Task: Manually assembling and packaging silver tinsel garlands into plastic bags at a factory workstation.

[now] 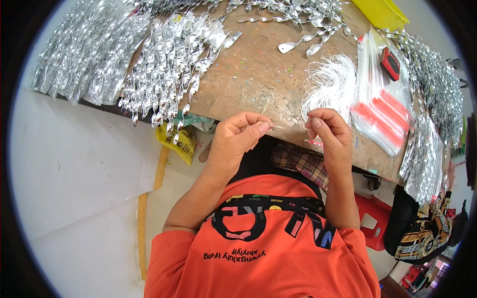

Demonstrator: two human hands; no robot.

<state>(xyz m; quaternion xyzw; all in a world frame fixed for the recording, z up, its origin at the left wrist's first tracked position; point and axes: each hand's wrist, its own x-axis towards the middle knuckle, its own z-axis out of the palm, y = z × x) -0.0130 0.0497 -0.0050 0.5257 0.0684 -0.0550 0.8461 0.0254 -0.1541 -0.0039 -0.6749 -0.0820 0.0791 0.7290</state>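
Note:
Above the near edge of the table, my left hand [237,135] pinches thumb against forefinger. A thin pale strand [279,127] sticks out from its fingertips toward the other hand. My right hand [334,133] is raised a short way to the right, its fingers curled and thumb drawn in; whatever it may hold is too small to make out. Just beyond it lies a loose bundle of white strings [330,82]. Clear plastic bags [382,111] with red bands are stacked beside the bundle, and a small red and black object [390,64] rests on them.
Twisted silver spiral strips [169,64] cover the brown table [248,82] at far left, with more silver strips [422,149] along the right edge. A yellow tray [382,15] stands at the back. Below the edge hang a yellow bag [176,144] and plaid cloth [303,161].

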